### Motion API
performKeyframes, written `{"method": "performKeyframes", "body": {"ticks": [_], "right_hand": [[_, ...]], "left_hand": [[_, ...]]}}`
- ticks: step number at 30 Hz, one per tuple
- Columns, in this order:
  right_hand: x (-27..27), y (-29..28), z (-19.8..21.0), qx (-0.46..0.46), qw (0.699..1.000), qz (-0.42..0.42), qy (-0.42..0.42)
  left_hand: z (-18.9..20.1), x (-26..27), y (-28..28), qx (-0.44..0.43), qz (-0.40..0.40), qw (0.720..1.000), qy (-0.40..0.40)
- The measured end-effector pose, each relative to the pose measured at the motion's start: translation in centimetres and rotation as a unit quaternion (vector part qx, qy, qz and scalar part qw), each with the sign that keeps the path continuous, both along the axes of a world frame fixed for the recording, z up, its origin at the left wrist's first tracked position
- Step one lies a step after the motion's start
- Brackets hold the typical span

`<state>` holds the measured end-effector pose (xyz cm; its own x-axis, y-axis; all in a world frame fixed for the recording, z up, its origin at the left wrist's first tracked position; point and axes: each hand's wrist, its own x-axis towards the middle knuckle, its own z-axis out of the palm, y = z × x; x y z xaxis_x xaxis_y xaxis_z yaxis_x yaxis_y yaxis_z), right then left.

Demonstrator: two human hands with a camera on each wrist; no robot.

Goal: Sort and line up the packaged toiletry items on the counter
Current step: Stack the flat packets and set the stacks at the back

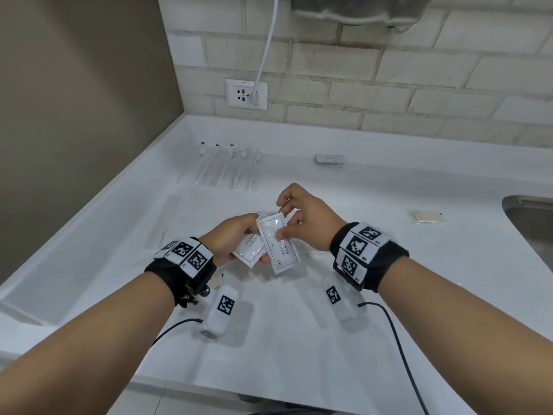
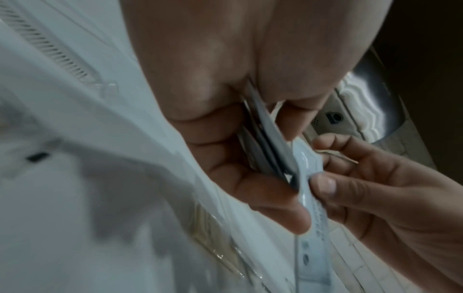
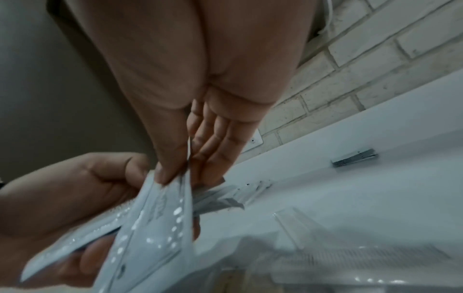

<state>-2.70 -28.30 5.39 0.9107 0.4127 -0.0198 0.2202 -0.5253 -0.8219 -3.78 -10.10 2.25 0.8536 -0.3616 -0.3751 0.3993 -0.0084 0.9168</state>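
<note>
Above the white counter (image 1: 389, 190), my left hand (image 1: 244, 229) grips a small stack of white shampoo-and-conditioner sachets (image 1: 250, 254) between thumb and fingers. My right hand (image 1: 294, 223) pinches the front sachet (image 1: 278, 247) of that stack near its top edge, thumb on its printed face. In the left wrist view the stack (image 2: 270, 154) shows edge-on, with the front sachet (image 2: 307, 178) drawn slightly away from it. From the right wrist, the pinched sachet (image 3: 160, 218) overlaps the others in my left hand (image 3: 62, 198).
Several wrapped toothbrushes (image 1: 227, 166) lie in a row at the back left. A small grey stack of packets (image 1: 329, 160) sits behind them to the right, a beige packet (image 1: 428, 217) near the sink (image 1: 532, 223). A clear comb packet (image 1: 169, 217) lies left. Two cabled white pods (image 1: 223, 307) rest in front.
</note>
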Motion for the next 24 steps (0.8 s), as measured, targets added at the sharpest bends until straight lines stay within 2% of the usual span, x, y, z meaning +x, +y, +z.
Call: {"method": "performKeyframes", "body": {"ticks": [3,7,11,16,24], "right_hand": [[0.2,0.2,-0.2,-0.005,1.0,-0.01,-0.024],[0.3,0.1,-0.4,-0.05,0.997,0.039,-0.033],[0.1,0.5,-0.7,-0.083,0.992,0.071,-0.07],[-0.3,0.9,-1.4,-0.003,0.999,0.024,-0.04],[-0.5,0.0,-1.7,-0.044,0.994,0.068,-0.073]], "left_hand": [[0.4,-0.3,-0.2,0.0,-0.007,1.0,-0.004],[0.1,-0.6,-0.1,0.037,-0.036,0.999,0.002],[-0.4,-0.7,-0.3,0.018,-0.05,0.999,-0.002],[-0.2,-0.5,-0.4,-0.009,-0.065,0.998,0.006],[-0.4,-0.6,-0.2,0.078,-0.081,0.993,-0.028]]}}
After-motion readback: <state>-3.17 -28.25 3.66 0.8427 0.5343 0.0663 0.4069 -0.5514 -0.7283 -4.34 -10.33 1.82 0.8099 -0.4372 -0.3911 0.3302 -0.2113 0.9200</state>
